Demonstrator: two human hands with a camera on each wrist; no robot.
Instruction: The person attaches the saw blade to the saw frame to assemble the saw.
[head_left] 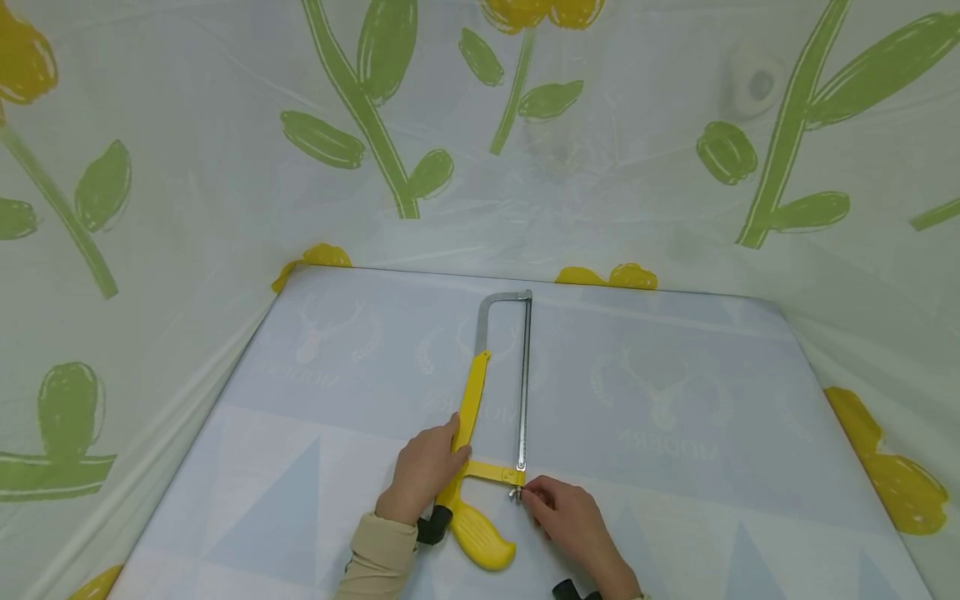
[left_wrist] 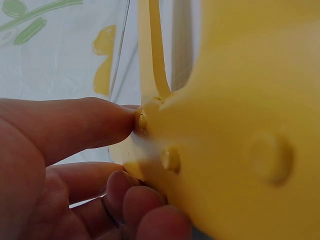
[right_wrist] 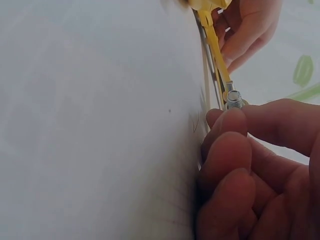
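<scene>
A hacksaw (head_left: 472,398) with a yellow frame lies on the table, its silver front end pointing away from me and its handle (head_left: 480,537) toward me. My left hand (head_left: 422,473) grips the yellow frame just above the handle; the left wrist view shows its thumb against the yellow body (left_wrist: 215,150). At the near end of the straight blade side (head_left: 524,383), my right hand (head_left: 573,521) pinches the small metal wing nut (head_left: 515,494). Close up in the right wrist view, a threaded bolt end (right_wrist: 234,97) sticks out by the thumb and fingertips.
A pale blue and white patterned cloth covers the table (head_left: 660,500). White sheeting (head_left: 600,192) printed with green leaves and yellow flowers hangs behind and at both sides. A black wrist mount (head_left: 435,525) sits beside the saw handle.
</scene>
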